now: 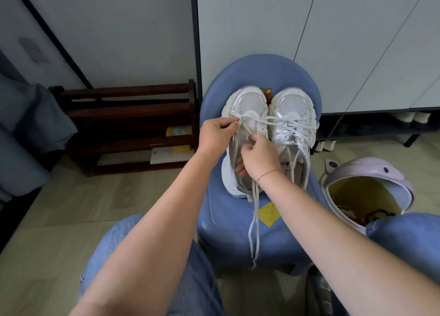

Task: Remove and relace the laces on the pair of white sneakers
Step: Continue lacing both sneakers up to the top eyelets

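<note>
Two white sneakers are sitting side by side on the seat of a blue chair (pixel 238 220) in the middle of the frame, toes pointing toward the top of the picture and sides touching. The sneaker on the left (pixel 250 103) is being worked on: a white lace (pixel 248 118) is running across its front eyelets, and two loose lengths are trailing down out of the shoe, over the front edge of the seat and hanging below it. The left hand (pixel 217 134) is pinching this lace between thumb and forefinger at the shoe's left edge, with the other fingers curled in. The right hand (pixel 258 156) is hovering over the tongue with its fingers curled, pinching a strand of the same lace just below the crossing. A thin red string (pixel 269 173) is circling the right wrist. The sneaker on the right (pixel 294 106) is lying laced, its laces (pixel 291 131) bunching in loops over the tongue. A yellow sticker (pixel 267 213) is showing on the seat below the shoes. A dark wooden rack (pixel 128 125) is standing at the left, a lilac bin (pixel 371 170) is gaping open at the right, and legs in blue jeans (pixel 190 280) are filling the bottom of the frame.
</note>
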`<state>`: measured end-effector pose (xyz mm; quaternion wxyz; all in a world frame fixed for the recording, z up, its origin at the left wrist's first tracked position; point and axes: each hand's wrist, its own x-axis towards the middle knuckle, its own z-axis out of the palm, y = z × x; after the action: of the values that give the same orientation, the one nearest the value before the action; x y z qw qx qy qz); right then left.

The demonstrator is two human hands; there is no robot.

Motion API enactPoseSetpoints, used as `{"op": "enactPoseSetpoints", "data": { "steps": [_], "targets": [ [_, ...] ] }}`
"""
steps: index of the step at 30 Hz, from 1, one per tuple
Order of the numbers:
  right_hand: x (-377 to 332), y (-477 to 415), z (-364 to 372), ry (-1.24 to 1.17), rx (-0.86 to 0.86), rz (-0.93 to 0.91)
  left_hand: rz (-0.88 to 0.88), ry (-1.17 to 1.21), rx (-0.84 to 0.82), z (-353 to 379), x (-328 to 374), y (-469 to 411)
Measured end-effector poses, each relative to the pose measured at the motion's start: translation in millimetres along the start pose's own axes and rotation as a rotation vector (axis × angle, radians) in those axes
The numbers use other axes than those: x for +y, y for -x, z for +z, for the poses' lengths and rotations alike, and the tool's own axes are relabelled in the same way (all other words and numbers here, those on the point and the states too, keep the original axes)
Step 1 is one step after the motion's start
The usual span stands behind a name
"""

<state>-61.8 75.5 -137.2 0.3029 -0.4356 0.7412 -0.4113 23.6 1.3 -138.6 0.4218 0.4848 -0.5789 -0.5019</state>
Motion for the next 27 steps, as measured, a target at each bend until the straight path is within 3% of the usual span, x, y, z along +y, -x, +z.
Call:
{"op": "enactPoseSetpoints", "data": {
  "steps": [3, 9, 14, 27],
  "targets": [
    [-0.8, -5.0, -1.3, -0.036, 0.068, -0.016, -0.001, 0.014, -0.005, -0.7, 0.2, -0.3],
    [-10.4, -10.2, -4.7, -0.233, -0.102, 0.117, 0.019, -0.004, -0.003, -1.1, -1.0, -0.8],
    [-10.1, -5.4, -12.0, -0.443, -0.138, 0.158, 0.028, 0.001, -0.008, -1.3, -0.8, -0.4],
    [28.4, 68.6, -38.2, -0.513, -0.358, 0.282, 0.022, -0.008, 0.02, 0.7, -1.2, -0.7]
  ]
}}
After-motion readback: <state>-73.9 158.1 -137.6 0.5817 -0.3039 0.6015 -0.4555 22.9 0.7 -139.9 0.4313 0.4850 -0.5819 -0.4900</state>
